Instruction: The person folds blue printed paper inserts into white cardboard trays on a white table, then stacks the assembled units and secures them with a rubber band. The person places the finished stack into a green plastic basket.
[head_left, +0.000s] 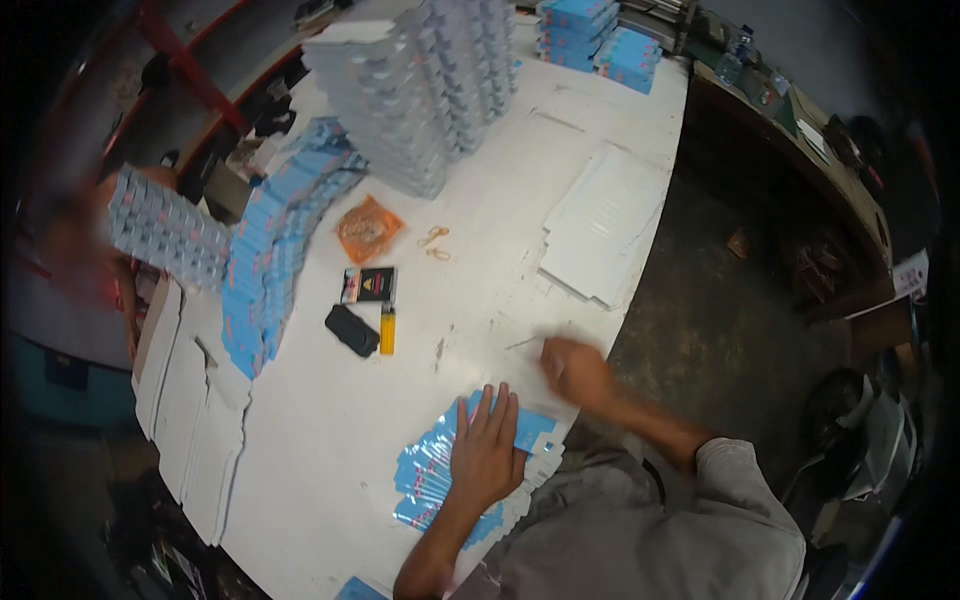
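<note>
With the left grip [487, 455], rests open and flat, holding nothing closed, atop fanned blue cartons [425, 470] at the near edge of the table [320, 440]. With the right grip [575, 370], hovers curled and blurred near the right edge; cannot tell contents. Beyond: yellow lighter [387, 332], stacked white sheets [605, 225].

From above the grey short-sleeved cloth shirt [640, 530] at five o'clock, the wide fisheye head view faces steeply down — close over the near end of the broad white flat-topped table [500, 270], farther from its twelve o'clock end.
</note>
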